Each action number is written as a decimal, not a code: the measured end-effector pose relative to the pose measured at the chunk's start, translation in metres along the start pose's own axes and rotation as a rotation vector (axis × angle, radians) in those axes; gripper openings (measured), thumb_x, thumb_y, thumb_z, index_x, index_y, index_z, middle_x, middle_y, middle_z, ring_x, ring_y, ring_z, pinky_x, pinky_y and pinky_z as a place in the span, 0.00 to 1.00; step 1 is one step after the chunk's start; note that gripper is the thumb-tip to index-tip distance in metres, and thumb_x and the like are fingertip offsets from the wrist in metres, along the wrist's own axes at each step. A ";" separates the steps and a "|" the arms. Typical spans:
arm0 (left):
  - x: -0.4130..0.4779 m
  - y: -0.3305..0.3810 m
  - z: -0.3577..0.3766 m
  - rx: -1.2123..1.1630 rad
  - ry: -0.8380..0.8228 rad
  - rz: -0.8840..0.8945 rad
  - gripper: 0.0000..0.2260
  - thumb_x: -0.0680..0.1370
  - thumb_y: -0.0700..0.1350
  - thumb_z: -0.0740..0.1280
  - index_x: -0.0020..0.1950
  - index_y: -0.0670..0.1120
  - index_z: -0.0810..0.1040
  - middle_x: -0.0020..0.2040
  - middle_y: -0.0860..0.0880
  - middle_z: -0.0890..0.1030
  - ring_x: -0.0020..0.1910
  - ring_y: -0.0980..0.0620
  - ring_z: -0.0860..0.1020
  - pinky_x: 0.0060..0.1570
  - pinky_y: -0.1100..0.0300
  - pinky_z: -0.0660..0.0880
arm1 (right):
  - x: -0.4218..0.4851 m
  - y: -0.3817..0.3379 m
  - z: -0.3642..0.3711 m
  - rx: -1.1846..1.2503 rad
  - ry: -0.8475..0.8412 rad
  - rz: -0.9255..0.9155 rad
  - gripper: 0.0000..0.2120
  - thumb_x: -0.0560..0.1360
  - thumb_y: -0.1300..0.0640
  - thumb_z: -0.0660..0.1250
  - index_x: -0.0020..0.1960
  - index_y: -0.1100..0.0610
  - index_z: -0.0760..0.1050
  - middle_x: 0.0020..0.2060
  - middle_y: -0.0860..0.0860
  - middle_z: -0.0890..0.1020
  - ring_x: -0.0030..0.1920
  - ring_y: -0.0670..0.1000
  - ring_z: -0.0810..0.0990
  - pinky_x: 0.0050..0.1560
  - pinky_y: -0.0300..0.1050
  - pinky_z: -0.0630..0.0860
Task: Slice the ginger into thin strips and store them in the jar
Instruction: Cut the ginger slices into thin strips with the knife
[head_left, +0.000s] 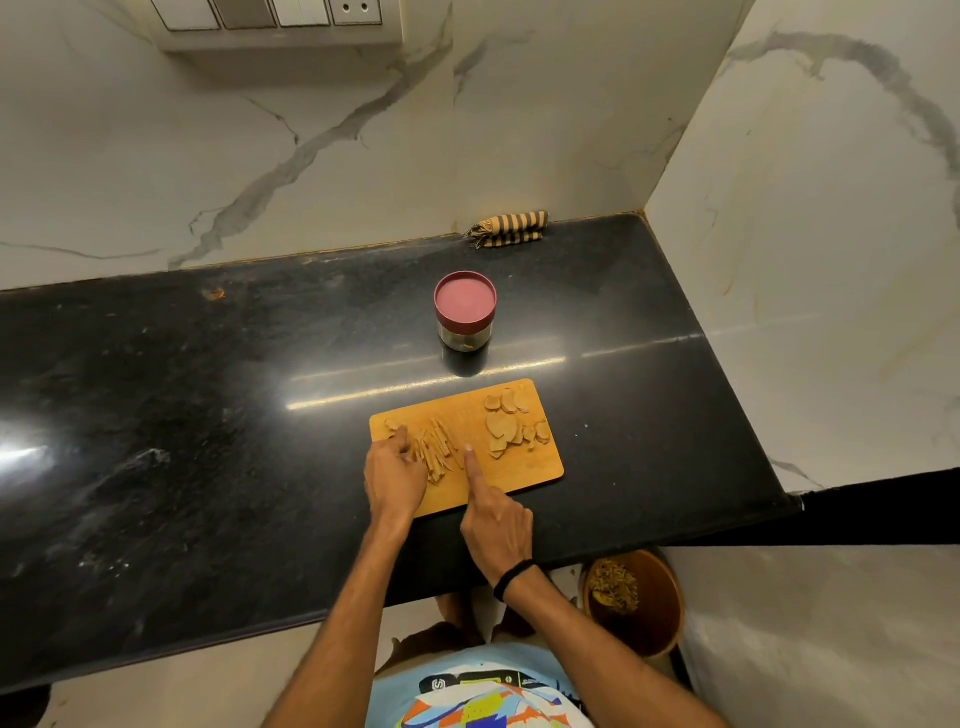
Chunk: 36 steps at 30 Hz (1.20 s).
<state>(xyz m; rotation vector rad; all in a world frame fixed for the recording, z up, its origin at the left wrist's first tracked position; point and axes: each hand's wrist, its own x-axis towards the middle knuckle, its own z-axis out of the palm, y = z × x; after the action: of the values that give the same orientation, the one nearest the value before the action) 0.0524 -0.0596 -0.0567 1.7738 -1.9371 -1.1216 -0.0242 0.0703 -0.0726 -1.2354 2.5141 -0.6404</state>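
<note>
Head cam, looking down at the black counter (208, 415). The wooden cutting board (524, 470) sits near the front edge, w/ both hands on it.

Left hand (392, 480) is at the board's left end, knuckles up, fingers bent down and bunched close against the left side of the ginger strips (439, 452). Can't tell whether it's pinching any strips or just touching the pile, as the fingertips are hidden under the hand.

Right hand (496, 519) comes in from the board's front edge. The index finger is straight out, tip down on the wood just right of the strips, and the other fingers are folded back into the palm. It's holding nothing. There's a black band (511, 577) round that wrist.

So the strips lie in a loose heap between the 2 hands, left-centre of the board. The ginger slices (511, 423), flat rounds not yet cut into strips, are spread over the board's right half, apart from the heap.

The jar (465, 325) stands upright on the counter behind the board, near it but not touching, w/ its red lid (465, 299) on. The glass is clear w/ a few bits at the bottom, too small to ID.

Further back there's a striped cloth (509, 228) folded against the marble wall (260, 156), and a switch panel (275, 15) up top. Down on the floor at right, below the counter edge, is a brown bin (649, 618) w/ scraps in it.
</note>
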 end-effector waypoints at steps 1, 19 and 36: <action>0.001 -0.001 0.001 0.006 -0.013 0.008 0.23 0.78 0.31 0.63 0.73 0.40 0.72 0.68 0.41 0.76 0.63 0.42 0.77 0.64 0.49 0.76 | 0.007 0.001 -0.002 0.015 0.014 0.001 0.34 0.76 0.62 0.64 0.79 0.51 0.57 0.26 0.45 0.65 0.23 0.44 0.62 0.25 0.39 0.60; 0.017 -0.001 0.004 0.162 -0.120 0.042 0.25 0.80 0.38 0.64 0.77 0.47 0.67 0.59 0.42 0.79 0.47 0.45 0.80 0.53 0.44 0.81 | -0.008 0.009 0.003 0.013 -0.038 -0.030 0.38 0.77 0.61 0.63 0.80 0.46 0.48 0.28 0.47 0.69 0.25 0.45 0.65 0.26 0.40 0.66; -0.008 0.070 0.051 0.275 -0.092 0.202 0.22 0.77 0.52 0.73 0.69 0.49 0.78 0.61 0.48 0.74 0.62 0.48 0.69 0.57 0.57 0.71 | 0.014 0.024 -0.033 0.311 0.249 0.261 0.24 0.83 0.55 0.58 0.77 0.44 0.59 0.24 0.50 0.70 0.24 0.48 0.66 0.26 0.36 0.62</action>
<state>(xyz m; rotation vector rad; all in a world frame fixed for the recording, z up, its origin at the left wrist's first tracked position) -0.0300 -0.0382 -0.0389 1.6289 -2.3614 -0.9200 -0.0628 0.0810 -0.0568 -0.7435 2.5760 -1.1223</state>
